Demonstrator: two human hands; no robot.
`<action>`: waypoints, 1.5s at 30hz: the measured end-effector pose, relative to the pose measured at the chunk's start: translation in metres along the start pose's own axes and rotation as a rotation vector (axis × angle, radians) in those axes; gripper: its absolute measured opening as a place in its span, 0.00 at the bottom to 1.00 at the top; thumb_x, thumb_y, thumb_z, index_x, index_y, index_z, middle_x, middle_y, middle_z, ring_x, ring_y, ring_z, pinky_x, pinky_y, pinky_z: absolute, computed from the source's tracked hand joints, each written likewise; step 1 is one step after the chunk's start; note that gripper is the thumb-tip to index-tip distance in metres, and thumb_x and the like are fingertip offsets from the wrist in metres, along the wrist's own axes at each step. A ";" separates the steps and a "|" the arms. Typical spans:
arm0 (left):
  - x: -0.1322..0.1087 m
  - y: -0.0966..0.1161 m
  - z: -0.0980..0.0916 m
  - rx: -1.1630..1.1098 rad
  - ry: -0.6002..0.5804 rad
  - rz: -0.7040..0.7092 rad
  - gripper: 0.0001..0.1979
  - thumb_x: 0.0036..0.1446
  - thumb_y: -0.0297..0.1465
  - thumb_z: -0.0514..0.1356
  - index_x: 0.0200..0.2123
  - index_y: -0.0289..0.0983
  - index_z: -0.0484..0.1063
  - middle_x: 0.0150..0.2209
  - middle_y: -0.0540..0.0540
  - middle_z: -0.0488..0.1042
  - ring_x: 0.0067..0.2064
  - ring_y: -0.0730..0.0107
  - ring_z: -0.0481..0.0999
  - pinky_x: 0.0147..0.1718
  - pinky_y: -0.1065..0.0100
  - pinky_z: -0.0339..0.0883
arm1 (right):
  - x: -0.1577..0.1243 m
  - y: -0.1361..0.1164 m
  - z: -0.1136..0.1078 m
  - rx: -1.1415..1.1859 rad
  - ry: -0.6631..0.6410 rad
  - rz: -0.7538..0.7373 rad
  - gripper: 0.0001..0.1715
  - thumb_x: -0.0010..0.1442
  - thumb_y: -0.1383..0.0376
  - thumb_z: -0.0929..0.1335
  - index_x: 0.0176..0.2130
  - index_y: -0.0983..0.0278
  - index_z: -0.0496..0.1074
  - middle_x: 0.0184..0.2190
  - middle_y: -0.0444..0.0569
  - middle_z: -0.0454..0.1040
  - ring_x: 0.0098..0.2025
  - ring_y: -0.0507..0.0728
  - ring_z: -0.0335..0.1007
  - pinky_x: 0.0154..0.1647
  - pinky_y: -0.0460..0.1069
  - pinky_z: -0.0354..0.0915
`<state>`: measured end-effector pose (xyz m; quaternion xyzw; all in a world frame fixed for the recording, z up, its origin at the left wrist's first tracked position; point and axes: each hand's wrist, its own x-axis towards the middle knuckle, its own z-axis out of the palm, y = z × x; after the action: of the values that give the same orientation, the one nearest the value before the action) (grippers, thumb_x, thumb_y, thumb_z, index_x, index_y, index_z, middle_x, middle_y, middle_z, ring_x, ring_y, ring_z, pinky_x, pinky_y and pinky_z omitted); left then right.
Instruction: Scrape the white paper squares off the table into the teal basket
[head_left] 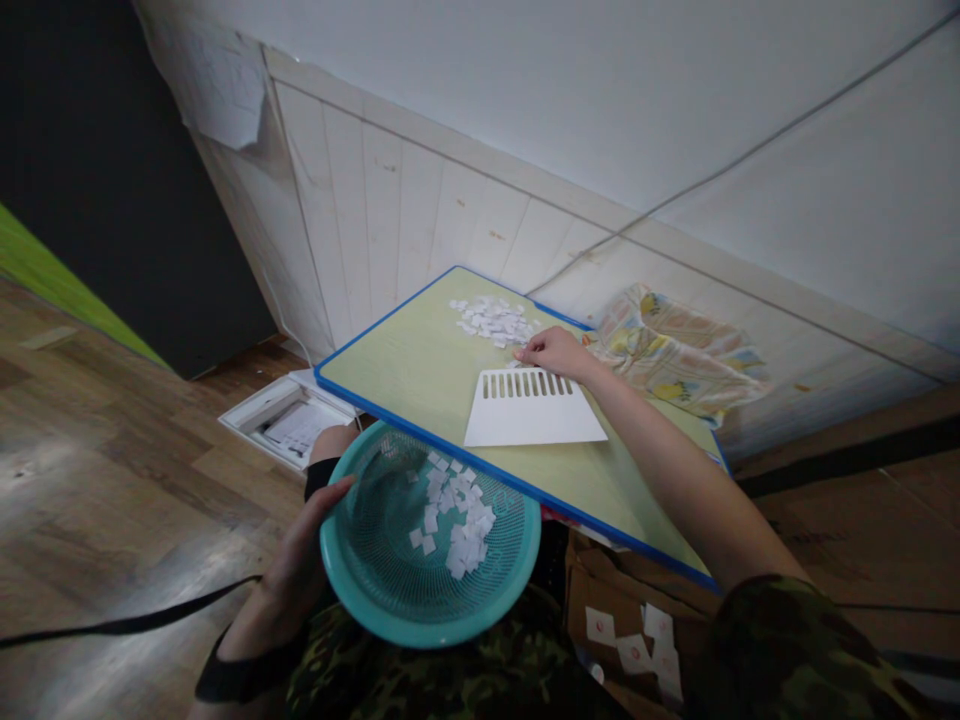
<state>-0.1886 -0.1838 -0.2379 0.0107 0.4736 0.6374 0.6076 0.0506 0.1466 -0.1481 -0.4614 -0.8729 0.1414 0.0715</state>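
My left hand (304, 535) grips the rim of a teal plastic colander (431, 632) at its left side, thumb over the edge. Several small white paper squares (466, 535) lie inside it. The colander sits over my lap, just under the table's front edge. My right hand (551, 352) reaches over the table with its fingers pinched together at the near edge of a pile of paper squares (495, 320). What the fingers hold, if anything, is too small to make out. Below that hand, a white card with a row of slots (536, 410) lies flat on the tabletop.
The yellow-green table (397, 350) has a blue rim and stands against the white wall. A patterned cloth (675, 350) lies at its back right. An open white box (289, 420) is on the floor at left. A cardboard box (592, 580) with several printed cards stands below right.
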 end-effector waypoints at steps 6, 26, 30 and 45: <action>-0.003 0.003 0.007 0.000 0.072 -0.060 0.10 0.60 0.27 0.63 0.30 0.34 0.85 0.21 0.42 0.84 0.26 0.54 0.86 0.29 0.67 0.82 | -0.011 0.003 -0.011 0.105 -0.013 0.016 0.20 0.57 0.56 0.73 0.45 0.63 0.85 0.32 0.49 0.83 0.33 0.55 0.73 0.36 0.48 0.62; -0.002 -0.004 0.011 -0.014 0.085 -0.082 0.11 0.53 0.28 0.68 0.41 0.36 0.85 0.35 0.40 0.88 0.47 0.39 0.86 0.44 0.55 0.82 | -0.042 0.011 -0.088 -0.225 0.452 0.135 0.32 0.59 0.40 0.71 0.29 0.65 0.81 0.23 0.53 0.78 0.26 0.57 0.71 0.29 0.52 0.59; -0.002 -0.004 0.010 -0.004 0.067 -0.082 0.08 0.55 0.28 0.67 0.38 0.35 0.86 0.30 0.40 0.87 0.46 0.40 0.87 0.42 0.58 0.82 | -0.041 0.004 -0.080 -0.332 0.434 0.150 0.28 0.60 0.42 0.71 0.31 0.64 0.83 0.25 0.54 0.79 0.28 0.58 0.72 0.30 0.52 0.58; 0.002 -0.004 0.006 -0.031 0.038 -0.092 0.10 0.53 0.28 0.69 0.40 0.36 0.86 0.36 0.38 0.88 0.48 0.39 0.86 0.48 0.56 0.81 | -0.056 0.002 -0.074 -0.330 0.484 0.152 0.27 0.62 0.44 0.71 0.34 0.64 0.84 0.27 0.54 0.81 0.32 0.60 0.75 0.34 0.52 0.60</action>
<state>-0.1821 -0.1793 -0.2379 -0.0326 0.4751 0.6163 0.6272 0.1032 0.1147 -0.0779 -0.5512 -0.8045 -0.1116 0.1908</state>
